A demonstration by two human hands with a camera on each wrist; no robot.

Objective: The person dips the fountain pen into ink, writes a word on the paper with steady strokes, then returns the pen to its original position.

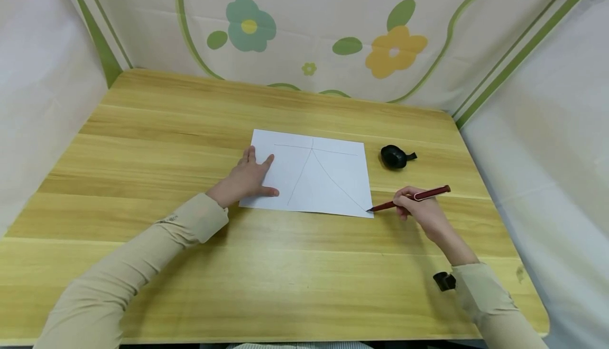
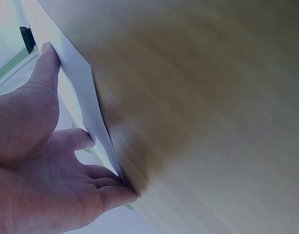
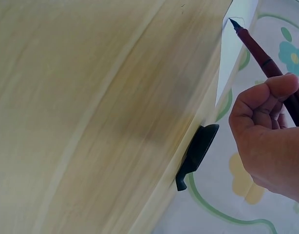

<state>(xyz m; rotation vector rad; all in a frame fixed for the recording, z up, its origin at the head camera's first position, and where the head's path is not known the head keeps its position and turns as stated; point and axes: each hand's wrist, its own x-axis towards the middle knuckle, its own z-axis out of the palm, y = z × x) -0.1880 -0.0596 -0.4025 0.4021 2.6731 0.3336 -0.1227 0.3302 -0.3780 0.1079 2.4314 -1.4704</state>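
A white sheet of paper (image 1: 333,180) lies on the table, bearing thin dark lines: a long one across the top, a short upright stroke crossing it, and two spreading downward from there. My left hand (image 1: 247,177) rests with spread fingers on the sheet's left edge; in the left wrist view its thumb (image 2: 48,61) lies over the paper. My right hand (image 1: 418,209) pinches a dark red fountain pen (image 1: 430,193). The pen's nib (image 3: 234,23) meets the paper near its lower right corner, at the end of the right-hand slanting line.
To the right of the paper sits a small black bowl-like dish (image 1: 394,157) with a short handle. The wooden table (image 1: 285,275) has white flower-patterned cloth (image 1: 304,26) behind it and plain white cloth at both sides. A black strap piece (image 1: 444,281) is at my right wrist.
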